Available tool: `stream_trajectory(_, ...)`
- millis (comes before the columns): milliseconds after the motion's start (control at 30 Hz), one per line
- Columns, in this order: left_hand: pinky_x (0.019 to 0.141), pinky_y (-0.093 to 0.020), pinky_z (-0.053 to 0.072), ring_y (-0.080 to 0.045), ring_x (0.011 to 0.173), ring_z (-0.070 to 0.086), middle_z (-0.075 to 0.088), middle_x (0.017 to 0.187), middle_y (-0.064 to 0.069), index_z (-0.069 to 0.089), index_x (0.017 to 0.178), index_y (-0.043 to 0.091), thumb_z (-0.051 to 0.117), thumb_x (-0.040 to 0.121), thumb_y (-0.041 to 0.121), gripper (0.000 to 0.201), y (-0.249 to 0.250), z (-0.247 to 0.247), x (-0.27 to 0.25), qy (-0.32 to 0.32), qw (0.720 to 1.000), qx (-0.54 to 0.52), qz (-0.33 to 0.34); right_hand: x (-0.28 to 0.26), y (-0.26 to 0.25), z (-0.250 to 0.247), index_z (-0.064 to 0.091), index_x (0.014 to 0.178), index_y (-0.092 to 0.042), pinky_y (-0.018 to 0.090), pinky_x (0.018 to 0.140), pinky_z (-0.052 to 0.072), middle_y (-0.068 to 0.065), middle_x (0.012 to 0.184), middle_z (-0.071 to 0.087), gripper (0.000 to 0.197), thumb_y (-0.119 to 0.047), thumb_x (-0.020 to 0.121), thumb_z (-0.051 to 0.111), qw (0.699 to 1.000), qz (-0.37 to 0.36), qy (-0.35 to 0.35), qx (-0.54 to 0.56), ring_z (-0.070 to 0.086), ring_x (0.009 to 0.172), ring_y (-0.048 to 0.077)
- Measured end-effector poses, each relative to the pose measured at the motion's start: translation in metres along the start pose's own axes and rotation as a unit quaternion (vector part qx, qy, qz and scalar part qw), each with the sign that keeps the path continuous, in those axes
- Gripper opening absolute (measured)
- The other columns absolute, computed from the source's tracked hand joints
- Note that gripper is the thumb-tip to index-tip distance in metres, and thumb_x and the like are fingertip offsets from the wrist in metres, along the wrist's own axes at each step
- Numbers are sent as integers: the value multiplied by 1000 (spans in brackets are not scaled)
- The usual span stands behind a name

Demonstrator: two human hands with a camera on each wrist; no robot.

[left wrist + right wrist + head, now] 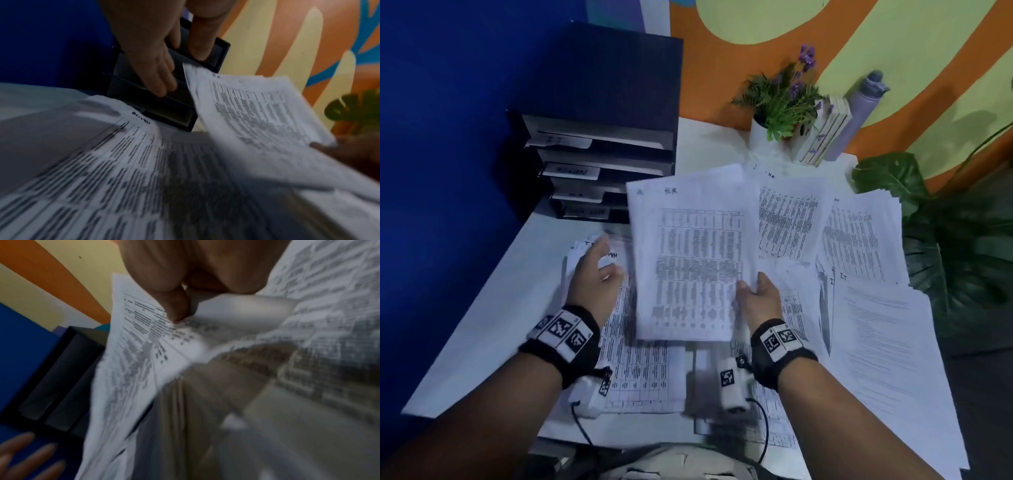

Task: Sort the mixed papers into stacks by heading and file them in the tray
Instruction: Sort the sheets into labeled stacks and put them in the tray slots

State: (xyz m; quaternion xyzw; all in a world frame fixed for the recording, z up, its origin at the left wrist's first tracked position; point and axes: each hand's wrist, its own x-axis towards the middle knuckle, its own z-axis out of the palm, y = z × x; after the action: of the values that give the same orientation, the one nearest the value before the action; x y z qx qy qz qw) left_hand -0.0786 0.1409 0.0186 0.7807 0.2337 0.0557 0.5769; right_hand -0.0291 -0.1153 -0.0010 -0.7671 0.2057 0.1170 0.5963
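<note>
My right hand [751, 289] pinches the lower right edge of a sheaf of printed sheets headed HR [688, 260], holding it lifted above the white table. In the right wrist view the thumb and fingers [179, 309] clamp that sheaf [133, 353]. My left hand [599, 263] hovers with fingers straight over a stack headed ADMIN [643, 363], holding nothing; in the left wrist view its fingers [162, 78] point at the tray. The black tiered tray [599, 161] with labelled shelves stands at the back left. Other stacks lie to the right: one headed HR [791, 219] and one headed IT [880, 329].
A potted plant with purple flowers [780, 99], some books [825, 133] and a grey bottle [863, 109] stand at the table's back edge. A large-leaved plant [948, 246] crowds the right side. A blue wall [448, 137] runs along the left.
</note>
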Motion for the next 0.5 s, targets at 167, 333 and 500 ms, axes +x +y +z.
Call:
stream_trajectory(167,119,-38,20,-20,146,19,18,159,0,34,148,25,57,94,23,58,-37,10,-2,-50,967,250,-28,38,-16,-44,40,141,-13,28,72,49,0,104,53,44,-14,98,51,993,49,98,50,59,87,19)
stream_trajectory(333,120,-50,4,-22,149,-9,-9,162,3,19,152,33,57,91,45,73,-59,11,-12,-90,901,420,-51,83,-51,-76,46,136,-6,24,77,44,11,124,58,38,-17,100,48,987,33,154,-32,60,103,26)
stream_trajectory(500,116,-54,-3,-25,145,-23,-29,157,1,-1,153,37,46,86,68,88,-74,10,-24,-144,850,502,-73,132,-72,-89,47,130,2,27,79,38,20,129,54,33,-6,98,42,968,6,201,-149,53,119,34)
